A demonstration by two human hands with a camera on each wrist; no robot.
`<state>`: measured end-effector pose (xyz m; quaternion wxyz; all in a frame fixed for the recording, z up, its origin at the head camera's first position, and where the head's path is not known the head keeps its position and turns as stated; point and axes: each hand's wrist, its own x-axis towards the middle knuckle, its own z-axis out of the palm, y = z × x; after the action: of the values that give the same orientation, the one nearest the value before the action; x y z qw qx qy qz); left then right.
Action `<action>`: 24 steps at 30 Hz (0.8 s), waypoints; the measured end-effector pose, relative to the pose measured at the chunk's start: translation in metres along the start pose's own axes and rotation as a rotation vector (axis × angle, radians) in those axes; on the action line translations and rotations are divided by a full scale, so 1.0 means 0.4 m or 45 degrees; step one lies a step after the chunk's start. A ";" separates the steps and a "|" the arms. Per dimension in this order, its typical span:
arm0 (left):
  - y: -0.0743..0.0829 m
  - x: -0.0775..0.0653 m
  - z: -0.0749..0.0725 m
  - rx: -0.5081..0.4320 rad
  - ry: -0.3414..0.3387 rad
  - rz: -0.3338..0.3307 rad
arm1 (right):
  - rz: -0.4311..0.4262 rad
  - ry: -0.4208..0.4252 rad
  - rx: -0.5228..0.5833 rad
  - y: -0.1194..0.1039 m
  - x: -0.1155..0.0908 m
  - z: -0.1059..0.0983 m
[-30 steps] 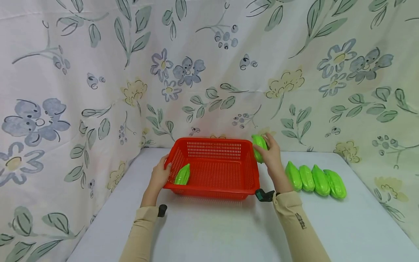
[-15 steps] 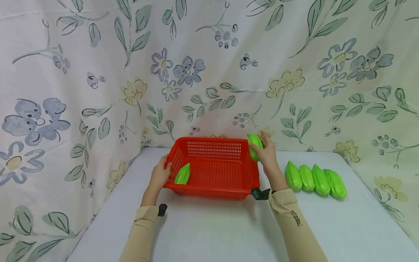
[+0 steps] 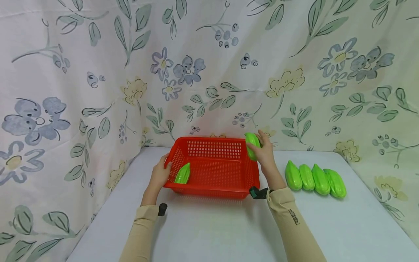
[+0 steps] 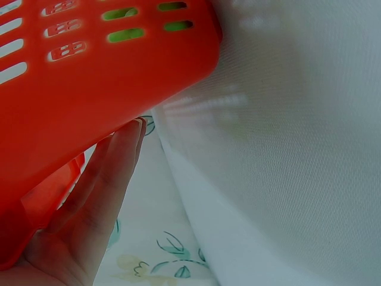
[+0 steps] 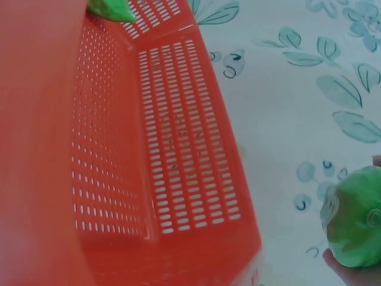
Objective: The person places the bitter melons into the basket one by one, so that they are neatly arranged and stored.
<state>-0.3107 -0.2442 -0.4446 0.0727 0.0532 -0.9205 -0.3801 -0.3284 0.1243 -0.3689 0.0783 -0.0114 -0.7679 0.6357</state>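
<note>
Head view: The left hand holds the left rim of the basket. The right hand grips the raised gourd, which overlaps the basket's back right corner. Compared with one second ago, the right hand and its gourd are farther left; the basket and left hand keep position. The load is therefore at the basket, but not yet set down in it. A second gourd lies inside at the left end; four gourds stand in a row on the table, right of the basket.

Left wrist view: Extended fingers lie against the rim. Green shows through the slots.

Right wrist view: The gripped gourd is apart from the rim; whether it is above the interior cannot be determined.
</note>
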 end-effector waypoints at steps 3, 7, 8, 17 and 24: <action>0.001 -0.001 -0.001 0.004 -0.001 0.000 | 0.006 -0.003 -0.005 0.001 0.001 0.005; 0.003 -0.002 -0.002 0.005 0.000 0.001 | 0.012 0.001 -0.001 -0.001 0.005 0.012; 0.003 -0.002 -0.003 0.004 -0.002 0.000 | 0.014 0.001 0.008 -0.001 0.006 0.014; 0.006 -0.004 -0.004 0.012 0.007 0.014 | 0.025 -0.016 0.051 -0.001 0.012 0.035; 0.003 -0.004 -0.005 -0.002 -0.005 -0.005 | 0.011 -0.046 0.071 -0.003 0.012 0.055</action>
<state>-0.3089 -0.2442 -0.4425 0.0703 0.0540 -0.9202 -0.3812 -0.3362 0.1031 -0.3713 0.0618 -0.0011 -0.7512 0.6572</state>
